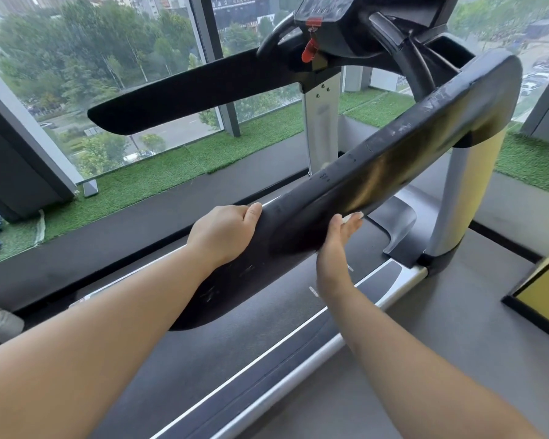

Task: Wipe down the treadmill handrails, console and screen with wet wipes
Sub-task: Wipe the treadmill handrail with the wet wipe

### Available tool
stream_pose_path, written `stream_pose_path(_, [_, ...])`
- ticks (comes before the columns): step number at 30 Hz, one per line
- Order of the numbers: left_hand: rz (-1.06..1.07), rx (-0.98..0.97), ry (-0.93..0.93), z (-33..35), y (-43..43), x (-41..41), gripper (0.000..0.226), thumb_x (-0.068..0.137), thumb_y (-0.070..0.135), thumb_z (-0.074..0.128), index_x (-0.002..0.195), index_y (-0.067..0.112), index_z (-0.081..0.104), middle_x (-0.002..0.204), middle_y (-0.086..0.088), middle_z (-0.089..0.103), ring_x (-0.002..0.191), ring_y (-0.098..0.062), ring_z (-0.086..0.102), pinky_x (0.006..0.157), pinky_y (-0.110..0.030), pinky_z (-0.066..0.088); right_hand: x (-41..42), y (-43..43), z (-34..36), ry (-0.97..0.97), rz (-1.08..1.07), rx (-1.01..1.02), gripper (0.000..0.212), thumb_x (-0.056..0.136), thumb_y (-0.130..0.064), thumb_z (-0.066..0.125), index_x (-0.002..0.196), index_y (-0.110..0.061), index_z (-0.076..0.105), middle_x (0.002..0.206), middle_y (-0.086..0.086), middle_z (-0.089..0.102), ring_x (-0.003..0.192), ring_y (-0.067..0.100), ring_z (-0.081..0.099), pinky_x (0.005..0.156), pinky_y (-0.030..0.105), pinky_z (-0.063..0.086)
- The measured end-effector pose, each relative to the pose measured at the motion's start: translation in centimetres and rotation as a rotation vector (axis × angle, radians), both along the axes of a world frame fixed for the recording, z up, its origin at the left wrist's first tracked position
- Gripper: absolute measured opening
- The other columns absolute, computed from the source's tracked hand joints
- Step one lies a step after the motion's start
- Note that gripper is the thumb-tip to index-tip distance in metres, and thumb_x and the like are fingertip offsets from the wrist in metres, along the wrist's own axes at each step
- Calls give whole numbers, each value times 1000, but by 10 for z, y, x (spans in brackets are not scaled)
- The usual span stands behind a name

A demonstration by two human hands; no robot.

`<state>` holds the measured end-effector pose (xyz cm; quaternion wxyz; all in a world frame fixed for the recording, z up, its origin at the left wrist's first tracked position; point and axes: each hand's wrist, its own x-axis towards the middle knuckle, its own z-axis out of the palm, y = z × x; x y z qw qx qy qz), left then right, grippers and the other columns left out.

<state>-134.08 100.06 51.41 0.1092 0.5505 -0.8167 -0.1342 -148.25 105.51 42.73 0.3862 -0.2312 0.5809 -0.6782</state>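
Left hand (225,231) curled on black padded handrail (393,160) being wiped; white wet wipe (351,217) pressed by flat right hand (336,245); forward stroke needed.

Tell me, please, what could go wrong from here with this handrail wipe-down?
The near handrail is scuffed; rough patches may shred what looks like a white wipe under the right hand, whose flat fingers might also drop it. The left hand grips the rail. Later, the red safety clip hanging below the console could snag.
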Motion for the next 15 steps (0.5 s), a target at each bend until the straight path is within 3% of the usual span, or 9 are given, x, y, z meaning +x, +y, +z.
stream_pose_path(3, [-4,22,14,3,1,-2,50,101,46,23,101,22,67,103,-3,65,97,-26,56,78,-30,40,27,10,-1,90,51,-64,60,102,-45,18,144,-37,-25,148,-20,-35,137,-5,-26,117,33,-10])
stream_pose_path(7, [0,68,78,5,0,0,47,101,44,27,96,20,67,101,-4,65,97,-25,57,81,-31,42,70,35,-23,406,226,-188,62,100,-45,19,137,-38,-30,141,-20,-45,128,-6,-40,106,14,-18])
stream_pose_path(9, [16,132,168,6,1,4,47,101,42,30,98,15,68,101,-5,66,98,-25,59,88,-33,44,55,28,-26,450,210,-157,62,98,-43,20,136,-37,-29,141,-20,-44,129,-6,-40,110,18,-17])
stream_pose_path(12, [35,232,337,11,2,11,42,100,39,35,100,13,69,99,-6,68,95,-25,61,91,-36,46,26,13,-19,460,98,-66,61,103,-34,23,137,-34,-28,142,-18,-39,134,-2,-35,117,37,-14])
stream_pose_path(15, [52,250,332,13,4,33,33,99,35,38,100,24,70,98,3,68,93,-18,61,86,-31,47,34,16,-19,643,102,-60,65,100,-45,23,138,-33,-28,145,-13,-41,135,2,-35,114,29,-19])
